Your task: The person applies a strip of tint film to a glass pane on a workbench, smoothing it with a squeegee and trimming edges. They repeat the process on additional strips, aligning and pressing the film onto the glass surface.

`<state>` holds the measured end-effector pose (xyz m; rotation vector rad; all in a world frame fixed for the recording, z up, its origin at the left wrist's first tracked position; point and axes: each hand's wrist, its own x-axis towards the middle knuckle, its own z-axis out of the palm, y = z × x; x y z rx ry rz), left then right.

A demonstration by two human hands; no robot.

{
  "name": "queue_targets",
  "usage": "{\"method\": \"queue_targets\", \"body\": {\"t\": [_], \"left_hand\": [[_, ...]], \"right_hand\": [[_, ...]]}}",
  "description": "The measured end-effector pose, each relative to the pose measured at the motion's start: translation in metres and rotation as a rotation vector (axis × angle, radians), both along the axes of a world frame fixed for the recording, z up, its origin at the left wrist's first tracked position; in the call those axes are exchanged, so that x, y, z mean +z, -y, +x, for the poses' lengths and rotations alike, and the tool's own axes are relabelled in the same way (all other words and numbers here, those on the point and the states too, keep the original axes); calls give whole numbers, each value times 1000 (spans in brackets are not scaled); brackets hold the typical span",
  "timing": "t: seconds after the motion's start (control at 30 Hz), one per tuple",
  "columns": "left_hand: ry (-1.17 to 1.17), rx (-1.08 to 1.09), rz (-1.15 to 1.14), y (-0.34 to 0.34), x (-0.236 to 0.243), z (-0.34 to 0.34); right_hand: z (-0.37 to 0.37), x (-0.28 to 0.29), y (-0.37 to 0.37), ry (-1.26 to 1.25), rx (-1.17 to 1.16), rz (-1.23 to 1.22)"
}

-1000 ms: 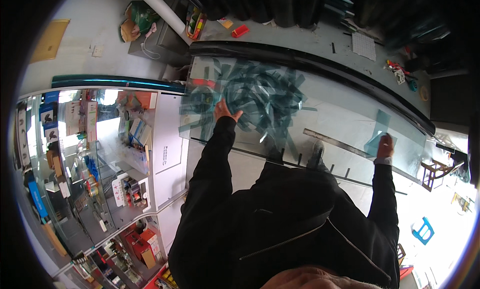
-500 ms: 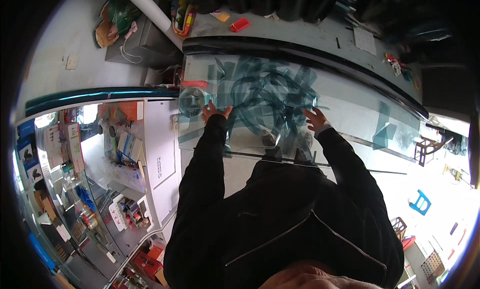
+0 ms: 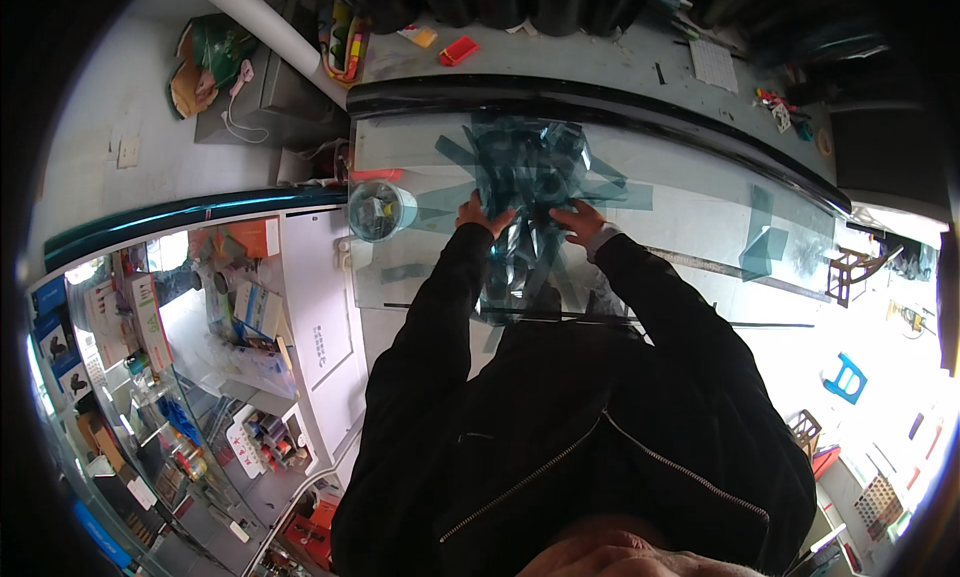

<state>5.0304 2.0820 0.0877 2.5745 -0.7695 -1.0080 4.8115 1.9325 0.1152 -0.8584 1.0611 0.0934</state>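
A bunched heap of dark teal, glossy film strips (image 3: 530,172) lies on the glass tabletop (image 3: 690,212), loose ends sticking out to the sides and hanging toward my body. My left hand (image 3: 485,217) grips the heap's near left side, its thumb pointing inward. From the right, my right hand (image 3: 580,223) holds the same bundle, fingers bent against the strips. The film partly hides the fingertips of both hands. Left of my left hand stands a clear round tub (image 3: 382,213) with small scraps inside.
A long black film roll (image 3: 600,117) lies along the glass's far side. Separate teal film pieces (image 3: 762,247) lie on the right end. Beyond are a small red tray (image 3: 459,51) and upright dark rolls. A glass display cabinet (image 3: 325,307) adjoins on the left; a blue stool (image 3: 846,378) stands right.
Both hands have moved inward toward each other. The film strips, spread wide before, are now squeezed into a narrower, taller heap between them. The tub at the left is more plainly uncovered.
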Motion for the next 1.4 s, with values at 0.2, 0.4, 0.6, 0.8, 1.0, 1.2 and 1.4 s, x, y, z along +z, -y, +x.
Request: {"method": "queue_targets", "body": {"t": [0.2, 0.4, 0.6, 0.8, 1.0, 1.2, 1.4], "left_hand": [[348, 6, -204, -31, 35, 19], [488, -102, -153, -20, 48, -8], [109, 175, 22, -24, 19, -18], [-45, 61, -83, -6, -15, -41], [201, -164, -44, -8, -9, -38], [218, 164, -56, -11, -15, 11], [77, -27, -151, 17, -40, -32]], "right_hand": [[-20, -27, -2, -132, -46, -93], [-11, -42, -11, -141, 4, -120], [-7, -25, -19, -103, -30, -10], [7, -15, -25, -82, 44, 43], [-5, -18, -29, -100, 67, 74], [-20, -27, -26, -124, -20, 90], [-24, -39, -34, -55, -30, 123]]}}
